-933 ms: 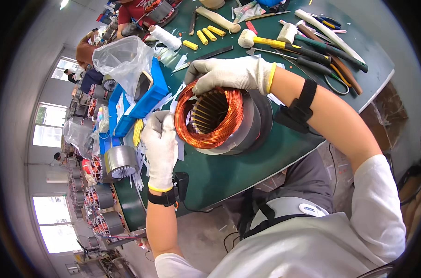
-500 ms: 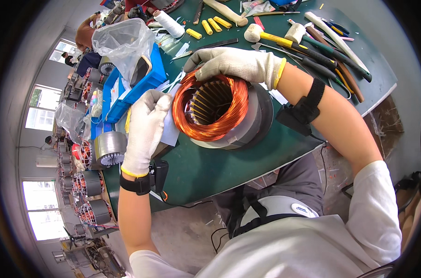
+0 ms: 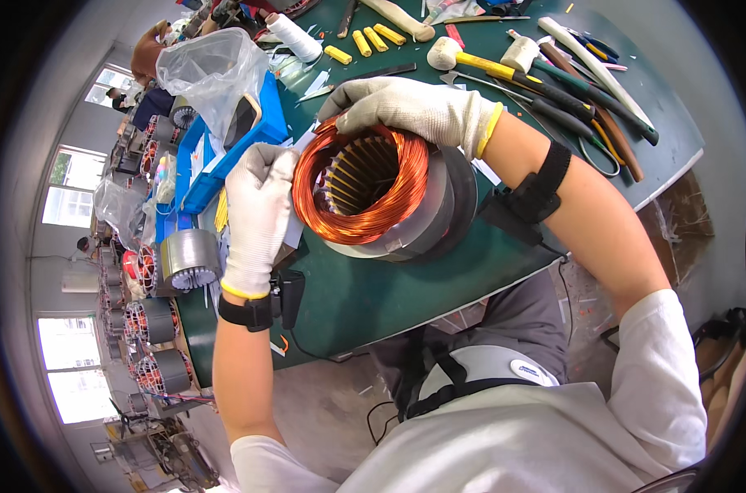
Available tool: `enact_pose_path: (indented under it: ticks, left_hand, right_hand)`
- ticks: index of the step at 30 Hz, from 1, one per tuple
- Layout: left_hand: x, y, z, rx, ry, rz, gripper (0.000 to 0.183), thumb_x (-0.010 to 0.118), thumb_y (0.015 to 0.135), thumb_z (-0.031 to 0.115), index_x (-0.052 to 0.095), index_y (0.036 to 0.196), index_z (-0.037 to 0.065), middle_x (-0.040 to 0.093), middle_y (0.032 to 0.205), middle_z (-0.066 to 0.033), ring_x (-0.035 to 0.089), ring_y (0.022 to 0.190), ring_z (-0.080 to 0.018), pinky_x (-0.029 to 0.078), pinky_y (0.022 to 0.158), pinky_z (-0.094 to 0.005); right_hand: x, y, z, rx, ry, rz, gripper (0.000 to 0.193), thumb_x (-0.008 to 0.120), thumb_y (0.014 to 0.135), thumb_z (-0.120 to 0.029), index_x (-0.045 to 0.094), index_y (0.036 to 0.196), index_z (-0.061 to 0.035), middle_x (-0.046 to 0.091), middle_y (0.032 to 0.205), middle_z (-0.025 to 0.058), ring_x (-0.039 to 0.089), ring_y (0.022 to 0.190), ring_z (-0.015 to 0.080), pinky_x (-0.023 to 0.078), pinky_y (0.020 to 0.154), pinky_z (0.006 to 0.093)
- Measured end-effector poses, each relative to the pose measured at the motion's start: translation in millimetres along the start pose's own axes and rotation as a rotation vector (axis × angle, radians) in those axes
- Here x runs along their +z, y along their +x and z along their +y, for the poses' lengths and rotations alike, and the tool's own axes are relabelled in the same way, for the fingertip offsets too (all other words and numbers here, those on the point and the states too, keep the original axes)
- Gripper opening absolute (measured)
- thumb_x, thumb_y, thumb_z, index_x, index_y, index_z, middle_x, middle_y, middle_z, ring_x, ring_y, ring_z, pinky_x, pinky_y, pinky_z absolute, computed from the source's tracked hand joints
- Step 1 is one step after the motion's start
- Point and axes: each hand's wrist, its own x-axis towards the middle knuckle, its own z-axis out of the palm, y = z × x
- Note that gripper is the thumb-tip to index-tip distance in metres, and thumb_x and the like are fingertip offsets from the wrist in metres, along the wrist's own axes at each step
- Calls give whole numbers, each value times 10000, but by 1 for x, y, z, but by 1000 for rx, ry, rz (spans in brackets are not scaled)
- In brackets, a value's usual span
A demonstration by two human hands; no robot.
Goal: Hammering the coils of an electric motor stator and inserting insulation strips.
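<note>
A motor stator (image 3: 435, 218) stands on the green bench, tilted toward my left, with a thick ring of orange copper winding (image 3: 361, 226) around its slotted bore (image 3: 365, 177). My right hand (image 3: 406, 107), in a white glove with a yellow cuff, wraps its fingers over the far rim of the winding. The fingertips are partly hidden behind the ring. My left hand (image 3: 258, 197), gloved alike, is closed at the ring's left side, fingers bent and pressed together. Whatever it pinches, if anything, cannot be made out.
Beyond the left hand sits a blue bin (image 3: 266, 123) with a clear plastic bag (image 3: 213, 74). Mallets (image 3: 504, 72) and other tools lie at the far right. A white thread cone (image 3: 293, 37) and yellow pieces (image 3: 362, 43) lie at the back. Another stator (image 3: 191, 259) stands left.
The stator and its winding have shifted slightly left in view. My left hand has come up closer against the ring; my right hand has moved a little left along its far rim.
</note>
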Motion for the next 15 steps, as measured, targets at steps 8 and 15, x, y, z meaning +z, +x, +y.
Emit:
enact_pose_path:
  ticks: [8,15]
  left_hand:
    - [-10,-4,9,-146,67,-61,271,641,973,244,649,889,-14,594,785,12,483,728,-52,421,663,-232]
    - [-8,-2,13,-120,-74,-85,210,626,966,161,640,873,-26,620,787,-11,507,734,-61,439,667,-243]
  right_hand:
    - [-2,-1,0,-11,-106,-20,356,607,937,-217,610,1214,7,641,1144,68,595,1081,126,454,1002,281]
    - [-2,2,6,-12,-16,-25,325,608,930,-154,598,1206,17,640,1117,68,612,1039,124,483,969,275]
